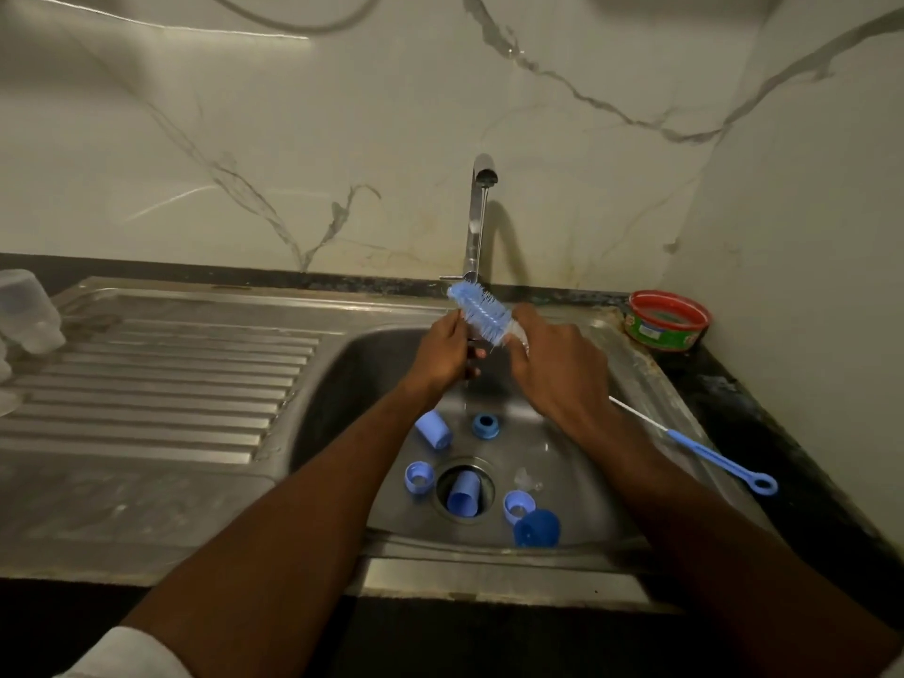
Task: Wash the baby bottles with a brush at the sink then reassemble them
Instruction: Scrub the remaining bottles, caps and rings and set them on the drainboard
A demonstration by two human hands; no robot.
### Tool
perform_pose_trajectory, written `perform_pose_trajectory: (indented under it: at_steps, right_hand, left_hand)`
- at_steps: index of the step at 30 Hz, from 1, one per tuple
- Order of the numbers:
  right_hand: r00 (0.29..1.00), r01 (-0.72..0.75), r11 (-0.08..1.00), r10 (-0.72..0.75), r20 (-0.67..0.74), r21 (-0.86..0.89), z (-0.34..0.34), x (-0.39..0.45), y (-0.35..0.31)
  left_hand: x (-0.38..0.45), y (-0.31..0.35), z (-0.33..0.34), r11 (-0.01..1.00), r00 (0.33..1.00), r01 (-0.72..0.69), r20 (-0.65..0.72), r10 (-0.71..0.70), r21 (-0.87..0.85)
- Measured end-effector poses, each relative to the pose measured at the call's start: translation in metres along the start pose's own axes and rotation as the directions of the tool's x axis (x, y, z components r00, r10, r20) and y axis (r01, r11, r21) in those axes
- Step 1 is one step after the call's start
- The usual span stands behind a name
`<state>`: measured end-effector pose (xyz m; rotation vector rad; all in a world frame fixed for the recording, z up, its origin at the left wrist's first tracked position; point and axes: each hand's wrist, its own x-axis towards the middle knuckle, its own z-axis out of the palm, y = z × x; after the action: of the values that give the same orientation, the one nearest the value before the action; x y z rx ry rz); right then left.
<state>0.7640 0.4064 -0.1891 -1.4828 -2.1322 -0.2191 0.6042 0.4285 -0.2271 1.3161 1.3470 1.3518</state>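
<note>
Both hands over the sink basin (372, 384), under the tap (477, 212), water running; left hand (447, 352) with fingers curled, pinching at the lower bristles of the blue bottle brush (477, 310); right hand (553, 369) curled round the brush's other end, where something clear shows at its fingers, too blurred to tell whether bottle or handle; brush head tilted up-left, tip near the tap base; in the basin: pale blue cap (433, 429), blue ring (485, 426), second ring (419, 478), a cap lying in the drain (463, 499), third ring (517, 505), dark blue cap (536, 528) just beside it, clear teat (526, 479); thin blue brush (704, 452) on the right rim; clear bottles (29, 310) on the drainboard, far left; red-rimmed tub (667, 321) on the table at the back right
</note>
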Motion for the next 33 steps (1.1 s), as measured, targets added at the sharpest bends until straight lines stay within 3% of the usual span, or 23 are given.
perform_pose_trajectory:
  at_steps: [3, 6, 10, 12, 16, 21, 25, 27, 28, 30, 33]
  right_hand:
    - [0.997, -0.077, 0.997, 0.077, -0.013, -0.025, 0.002, 0.008, 0.004]
    - [0.992, -0.119, 0.992, 0.118, -0.045, -0.032, 0.000, 0.012, 0.012]
    - [0.999, 0.035, 0.999, -0.034, -0.015, 0.029, 0.001, -0.001, 0.005]
    - [0.998, 0.049, 0.999, -0.049, 0.034, -0.005, 0.003, -0.005, -0.001]
    - [0.997, -0.076, 0.996, 0.077, 0.015, -0.055, 0.001, 0.008, 0.004]
    - [0.984, -0.177, 0.981, 0.178, 0.005, -0.078, -0.001, 0.009, 0.028]
    - [0.977, -0.213, 0.974, 0.211, -0.041, -0.073, 0.002, 0.010, 0.050]
    - [0.975, -0.222, 0.972, 0.220, -0.038, -0.078, 0.006, 0.012, 0.057]
    - [0.975, -0.222, 0.972, 0.220, -0.033, -0.075, 0.006, 0.012, 0.058]
    - [0.977, -0.213, 0.975, 0.212, -0.013, -0.059, 0.008, 0.012, 0.060]
    - [0.981, -0.190, 0.980, 0.192, 0.020, -0.055, 0.009, 0.013, 0.060]
  left_hand:
    - [-0.001, 0.004, 0.006, 0.999, 0.998, -0.049, 0.032, 0.049, -0.003]
    - [0.001, 0.002, 0.008, 0.999, 0.999, -0.040, -0.035, 0.039, -0.037]
    - [0.006, -0.009, 0.006, 0.980, 0.992, 0.091, -0.065, -0.104, -0.175]
    - [0.008, -0.010, 0.006, 0.975, 0.996, 0.070, -0.047, -0.082, -0.211]
    - [0.007, -0.005, 0.009, 0.976, 0.997, 0.031, -0.068, -0.047, -0.218]
    - [0.012, -0.007, 0.004, 0.954, 0.978, 0.059, -0.173, -0.114, -0.296]
    - [0.021, -0.022, 0.005, 0.947, 0.968, 0.117, -0.180, -0.177, -0.300]
    - [0.023, -0.029, 0.006, 0.983, 0.978, 0.091, -0.172, -0.118, -0.158]
    - [0.024, -0.032, 0.005, 0.999, 0.982, 0.031, -0.184, -0.032, -0.008]
    - [0.026, -0.033, 0.003, 0.939, 0.963, -0.121, -0.193, 0.190, 0.322]
    - [0.025, -0.028, 0.003, 0.886, 0.928, -0.170, -0.233, 0.291, 0.431]
